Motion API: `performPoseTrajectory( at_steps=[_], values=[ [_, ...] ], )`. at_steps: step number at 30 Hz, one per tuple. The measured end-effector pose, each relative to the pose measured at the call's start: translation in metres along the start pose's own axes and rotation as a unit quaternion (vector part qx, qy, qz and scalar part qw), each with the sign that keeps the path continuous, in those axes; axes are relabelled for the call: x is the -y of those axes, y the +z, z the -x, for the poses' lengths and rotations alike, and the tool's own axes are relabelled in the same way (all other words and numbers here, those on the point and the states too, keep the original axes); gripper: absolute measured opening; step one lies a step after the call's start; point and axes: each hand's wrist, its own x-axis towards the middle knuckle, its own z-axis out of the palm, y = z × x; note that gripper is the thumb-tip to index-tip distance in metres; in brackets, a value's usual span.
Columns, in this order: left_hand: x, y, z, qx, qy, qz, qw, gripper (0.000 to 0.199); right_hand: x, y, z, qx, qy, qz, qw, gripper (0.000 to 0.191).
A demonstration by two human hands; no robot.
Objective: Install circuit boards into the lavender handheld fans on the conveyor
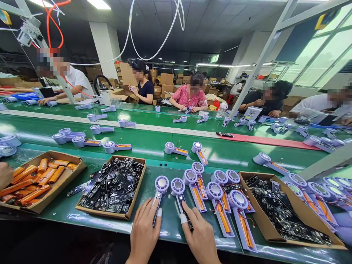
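Observation:
Two lilac handheld fans lie side by side on the green work surface, round heads pointing away from me. My left hand (144, 229) is closed on the handle of the left fan (161, 184), with fingertips on the black circuit board in it. On the right fan (178, 187), my right hand (202, 234) holds the handle the same way, its index finger on the circuit board (180, 198). Both thumbs wear white finger covers. Beside my right hand, several more open-handled fans (220, 207) show orange battery cells and thin wires.
A cardboard tray of black circuit boards (111, 187) stands left of my hands, another tray of boards (288, 212) at right. Farther left is a tray of orange batteries (38, 179), with another person's hand (5, 174) at it. Fans lie along the green conveyor (148, 139); several people sit opposite.

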Motion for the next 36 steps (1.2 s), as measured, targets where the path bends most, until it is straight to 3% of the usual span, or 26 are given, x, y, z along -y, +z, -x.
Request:
performPoseTrajectory(
  at_steps=[28, 33, 36],
  values=[
    [-0.004, -0.006, -0.001, 0.006, -0.022, 0.029, 0.999, 0.040, 0.005, -0.007, -0.002, 0.004, 0.007, 0.007, 1.000, 0.043],
    [-0.013, -0.018, -0.007, 0.017, -0.079, 0.114, 0.990, 0.039, 0.020, -0.012, -0.005, -0.019, -0.001, 0.040, 0.999, 0.043],
    [-0.014, -0.023, -0.013, 0.033, -0.098, 0.202, 0.974, 0.042, 0.038, -0.001, -0.014, -0.021, -0.006, 0.072, 0.997, 0.037]
  ],
)
